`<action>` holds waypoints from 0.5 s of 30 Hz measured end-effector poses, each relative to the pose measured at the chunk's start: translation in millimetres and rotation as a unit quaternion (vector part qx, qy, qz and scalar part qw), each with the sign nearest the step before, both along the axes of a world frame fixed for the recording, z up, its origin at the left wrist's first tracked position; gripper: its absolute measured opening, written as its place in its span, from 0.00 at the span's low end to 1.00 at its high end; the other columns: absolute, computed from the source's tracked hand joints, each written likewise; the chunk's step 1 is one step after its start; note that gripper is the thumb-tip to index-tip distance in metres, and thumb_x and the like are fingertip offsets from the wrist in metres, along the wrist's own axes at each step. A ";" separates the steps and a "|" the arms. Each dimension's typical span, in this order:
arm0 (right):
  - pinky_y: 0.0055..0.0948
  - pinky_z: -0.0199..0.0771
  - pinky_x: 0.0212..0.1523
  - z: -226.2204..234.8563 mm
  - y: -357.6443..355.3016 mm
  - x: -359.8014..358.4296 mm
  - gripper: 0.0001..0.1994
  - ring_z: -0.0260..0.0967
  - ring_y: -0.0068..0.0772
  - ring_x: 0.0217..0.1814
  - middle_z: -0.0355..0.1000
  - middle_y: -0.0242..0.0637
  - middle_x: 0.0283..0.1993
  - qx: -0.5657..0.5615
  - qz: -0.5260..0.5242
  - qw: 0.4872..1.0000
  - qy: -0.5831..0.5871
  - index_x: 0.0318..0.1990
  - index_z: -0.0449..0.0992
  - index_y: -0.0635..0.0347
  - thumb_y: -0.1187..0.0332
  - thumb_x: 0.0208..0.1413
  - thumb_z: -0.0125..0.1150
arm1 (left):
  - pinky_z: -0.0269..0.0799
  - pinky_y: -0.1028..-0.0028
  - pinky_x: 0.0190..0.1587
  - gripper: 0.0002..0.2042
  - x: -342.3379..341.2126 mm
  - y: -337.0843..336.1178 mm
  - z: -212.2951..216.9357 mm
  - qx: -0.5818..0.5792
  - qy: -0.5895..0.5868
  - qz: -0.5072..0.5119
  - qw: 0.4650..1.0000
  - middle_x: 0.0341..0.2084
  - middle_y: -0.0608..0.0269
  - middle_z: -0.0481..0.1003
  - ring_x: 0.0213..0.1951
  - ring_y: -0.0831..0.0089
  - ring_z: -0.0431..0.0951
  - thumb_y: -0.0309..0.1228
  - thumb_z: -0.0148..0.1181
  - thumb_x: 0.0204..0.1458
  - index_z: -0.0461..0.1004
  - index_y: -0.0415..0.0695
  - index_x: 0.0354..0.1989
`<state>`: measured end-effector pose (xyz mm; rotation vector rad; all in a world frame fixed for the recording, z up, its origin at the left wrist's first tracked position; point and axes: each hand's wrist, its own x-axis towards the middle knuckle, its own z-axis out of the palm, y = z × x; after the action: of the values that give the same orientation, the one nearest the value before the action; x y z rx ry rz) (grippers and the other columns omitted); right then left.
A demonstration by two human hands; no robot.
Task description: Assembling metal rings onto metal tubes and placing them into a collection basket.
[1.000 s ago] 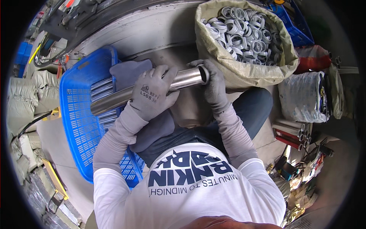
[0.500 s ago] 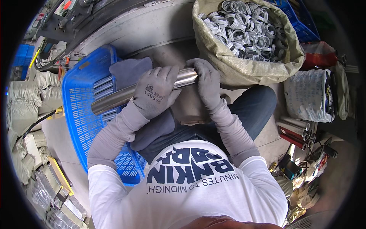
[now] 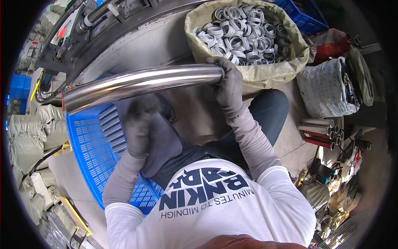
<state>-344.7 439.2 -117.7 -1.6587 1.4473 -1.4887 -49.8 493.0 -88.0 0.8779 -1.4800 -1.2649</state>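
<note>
With the left hand [image 3: 139, 124] now off and blurred below, the right hand [image 3: 229, 85] alone clamps the steel tube [image 3: 141, 83], raised across the blue crate [image 3: 93, 149] beside the ring sack [image 3: 265, 70].

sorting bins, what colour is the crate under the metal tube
Bright blue plastic crate, clearest in the head view.

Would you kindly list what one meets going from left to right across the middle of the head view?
Grey sacks → blue plastic crate → left hand → right hand gripping the steel tube → printed white bag
</note>
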 end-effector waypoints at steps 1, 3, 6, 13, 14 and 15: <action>0.32 0.79 0.55 8.8 -1.1 5.6 0.15 0.81 0.42 0.52 0.81 0.48 0.49 -0.002 0.001 1.000 0.000 0.54 0.80 0.64 0.75 0.59 0.60 | 0.72 0.62 0.65 0.18 5.6 -12.3 -6.8 -0.022 0.248 -0.015 0.968 0.62 0.53 0.73 0.61 0.64 0.76 0.36 0.63 0.65 0.75 0.42 0.60; 0.29 0.76 0.58 27.6 -2.3 18.3 0.16 0.79 0.40 0.56 0.80 0.50 0.51 0.069 0.085 0.989 -0.104 0.56 0.79 0.64 0.73 0.61 0.61 | 0.65 0.56 0.72 0.18 6.4 -34.7 28.7 0.048 0.309 0.130 0.941 0.66 0.53 0.70 0.67 0.59 0.72 0.36 0.51 0.72 0.73 0.44 0.65; 0.33 0.74 0.62 29.2 -40.4 11.7 0.19 0.78 0.46 0.57 0.79 0.49 0.53 -0.023 0.044 0.994 -0.092 0.60 0.78 0.65 0.68 0.64 0.62 | 0.67 0.51 0.71 0.18 20.0 -68.3 75.6 -0.105 0.232 0.169 0.952 0.66 0.48 0.70 0.66 0.53 0.73 0.31 0.48 0.73 0.71 0.42 0.68; 0.45 0.73 0.66 -23.7 -141.7 -44.2 0.17 0.74 0.53 0.64 0.76 0.48 0.62 0.071 -0.100 0.939 0.321 0.53 0.84 0.56 0.62 0.59 0.68 | 0.73 0.77 0.37 0.17 -17.5 -67.6 151.2 -0.091 -0.231 0.196 0.949 0.36 0.67 0.79 0.36 0.79 0.78 0.27 0.72 0.53 0.78 0.41 0.51; 0.44 0.73 0.66 -34.2 -153.0 -46.5 0.15 0.74 0.52 0.64 0.76 0.47 0.63 0.083 -0.058 0.940 0.326 0.51 0.85 0.56 0.62 0.58 0.68 | 0.75 0.71 0.40 0.21 -21.5 -64.4 137.1 -0.162 -0.311 0.169 0.921 0.37 0.63 0.79 0.37 0.73 0.79 0.29 0.74 0.49 0.77 0.41 0.52; 0.43 0.73 0.66 -39.5 -159.9 -43.8 0.14 0.74 0.51 0.63 0.76 0.46 0.63 0.096 -0.012 0.939 0.331 0.49 0.86 0.56 0.62 0.57 0.68 | 0.75 0.66 0.43 0.24 -22.3 -59.6 121.6 -0.215 -0.400 0.141 0.880 0.38 0.59 0.78 0.39 0.66 0.79 0.31 0.74 0.47 0.76 0.42 0.54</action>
<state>-388.5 279.3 -157.2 -2.1247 1.8749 -0.7756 -72.0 433.4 33.6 1.3239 -2.0572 -0.2981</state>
